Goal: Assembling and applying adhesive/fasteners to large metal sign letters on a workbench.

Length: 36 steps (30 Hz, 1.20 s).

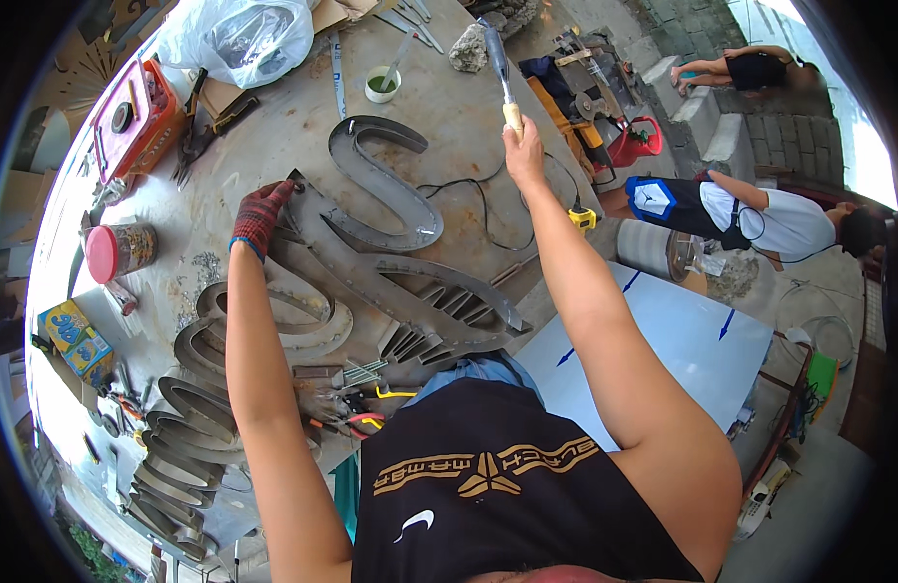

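My left hand [260, 213], in a red and grey work glove, presses on the upper end of a long flat metal piece [391, 291] that lies across the workbench [449, 117]. My right hand [523, 148] is raised over the bench and grips the pale wooden handle of a chisel-like tool [500, 60], its metal shaft pointing up and away. Between the hands lies a curved metal channel letter [381, 180] with upright walls. A black cable [478, 194] runs over the bench past it.
More curved metal letters [191, 408] are stacked at the lower left. A red toolbox [133, 112], a plastic bag [240, 39], a red-lidded can [119, 251], a small white cup [382, 84] and pliers [357, 413] stand around. A person [770, 219] lies at the right beside a white sheet [653, 360].
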{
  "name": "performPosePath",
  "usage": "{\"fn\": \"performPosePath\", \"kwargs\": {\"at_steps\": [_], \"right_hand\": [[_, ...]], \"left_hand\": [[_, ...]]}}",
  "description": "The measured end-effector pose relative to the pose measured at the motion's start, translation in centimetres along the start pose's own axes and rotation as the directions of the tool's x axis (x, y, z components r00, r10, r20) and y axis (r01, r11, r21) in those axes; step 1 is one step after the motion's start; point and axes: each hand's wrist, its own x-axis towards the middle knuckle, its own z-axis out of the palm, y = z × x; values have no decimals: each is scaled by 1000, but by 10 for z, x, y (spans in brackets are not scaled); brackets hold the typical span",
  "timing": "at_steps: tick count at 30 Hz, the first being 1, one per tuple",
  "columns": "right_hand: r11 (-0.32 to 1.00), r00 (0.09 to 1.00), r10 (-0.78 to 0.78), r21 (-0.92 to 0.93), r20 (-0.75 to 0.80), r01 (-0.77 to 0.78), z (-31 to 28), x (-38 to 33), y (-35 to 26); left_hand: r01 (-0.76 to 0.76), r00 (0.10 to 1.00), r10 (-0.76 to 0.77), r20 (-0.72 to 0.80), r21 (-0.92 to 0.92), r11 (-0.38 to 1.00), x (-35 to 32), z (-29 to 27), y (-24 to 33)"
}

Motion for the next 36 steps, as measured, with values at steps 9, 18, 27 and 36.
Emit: {"fn": "performPosePath", "kwargs": {"at_steps": [9, 18, 27, 36], "right_hand": [[997, 999, -25, 79, 38, 21, 24, 11, 46], [972, 992, -126, -198, 3, 124, 29, 17, 64], [965, 992, -109, -234, 64, 121, 4, 30, 69], [972, 987, -126, -214, -96, 103, -96, 2, 14]], "left_hand": [[45, 999, -45, -12, -24, 999, 2, -7, -8], [63, 998, -63, -21, -5, 998, -2, -3, -3], [84, 995, -79, -55, 79, 993, -11, -1, 16], [41, 999, -40, -36, 35, 999, -12, -1, 15]]}}
